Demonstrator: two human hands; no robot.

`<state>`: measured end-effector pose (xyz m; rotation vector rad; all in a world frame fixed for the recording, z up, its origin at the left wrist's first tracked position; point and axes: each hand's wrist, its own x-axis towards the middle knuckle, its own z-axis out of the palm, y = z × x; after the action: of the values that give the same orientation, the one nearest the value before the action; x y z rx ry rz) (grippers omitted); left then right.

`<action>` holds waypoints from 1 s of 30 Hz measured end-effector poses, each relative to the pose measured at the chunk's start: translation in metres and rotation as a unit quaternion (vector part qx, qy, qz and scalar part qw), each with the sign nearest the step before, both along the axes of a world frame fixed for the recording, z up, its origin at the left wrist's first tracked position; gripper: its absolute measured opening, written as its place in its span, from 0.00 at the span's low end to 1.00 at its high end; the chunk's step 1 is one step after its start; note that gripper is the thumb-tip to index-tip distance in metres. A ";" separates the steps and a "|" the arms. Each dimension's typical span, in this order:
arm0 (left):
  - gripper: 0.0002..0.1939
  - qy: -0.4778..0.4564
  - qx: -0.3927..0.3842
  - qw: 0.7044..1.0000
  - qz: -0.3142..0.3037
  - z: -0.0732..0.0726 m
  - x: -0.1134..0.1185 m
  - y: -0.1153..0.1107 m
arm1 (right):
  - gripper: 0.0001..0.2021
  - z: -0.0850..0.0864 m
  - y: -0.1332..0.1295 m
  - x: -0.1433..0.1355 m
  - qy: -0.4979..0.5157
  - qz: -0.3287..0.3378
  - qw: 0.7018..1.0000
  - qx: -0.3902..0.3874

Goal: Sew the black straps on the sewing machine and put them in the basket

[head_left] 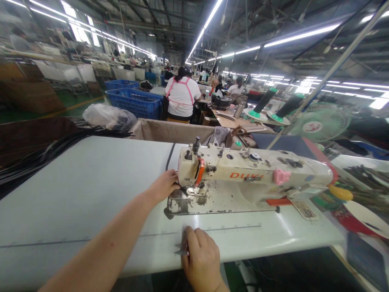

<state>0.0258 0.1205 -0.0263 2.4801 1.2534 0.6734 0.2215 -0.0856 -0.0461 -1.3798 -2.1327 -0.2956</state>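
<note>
A white sewing machine (pixel 243 174) with an orange lever stands on the pale table (pixel 91 182). My left hand (pixel 166 185) reaches to the left side of its head, fingers drawn together beside the needle area. What they pinch, if anything, is hidden. Behind that hand, a narrow dark strip (pixel 170 156) runs toward the table's back edge. Near the front edge, my right hand (pixel 202 257) is closed around small thread snips (pixel 181 250), their pointed blades facing left. A printed ruler scale (pixel 158 235) runs along the tabletop beneath it.
Long black strips (pixel 57 148) are heaped at the back left. Behind the table is a fabric-lined bin (pixel 173 132), with blue crates (pixel 133 101) farther off. A person in a white shirt (pixel 180 97) sits ahead, back turned. Thread cones (pixel 264 101) and a fan (pixel 319 123) stand right.
</note>
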 end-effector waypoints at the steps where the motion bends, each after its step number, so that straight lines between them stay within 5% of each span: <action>1: 0.11 -0.004 -0.004 1.000 -0.005 0.002 -0.002 -0.002 | 0.22 0.000 0.000 0.000 -0.001 0.000 1.000 0.000; 8: 0.08 -0.019 -0.038 0.999 0.005 0.016 -0.006 -0.027 | 0.21 0.001 0.000 -0.001 0.004 -0.001 1.000 0.002; 20: 0.09 -0.033 -0.098 0.992 0.078 0.011 -0.003 -0.032 | 0.21 0.004 0.001 -0.002 0.008 -0.002 1.000 -0.002; 30: 0.05 -0.033 -0.141 0.978 0.152 0.010 0.022 -0.081 | 0.16 0.011 0.006 0.002 0.136 -0.001 0.990 -0.047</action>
<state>0.0482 0.0395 -0.0158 2.0449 1.5977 0.5920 0.2232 -0.0799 -0.0348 -1.3880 -1.9384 -0.0060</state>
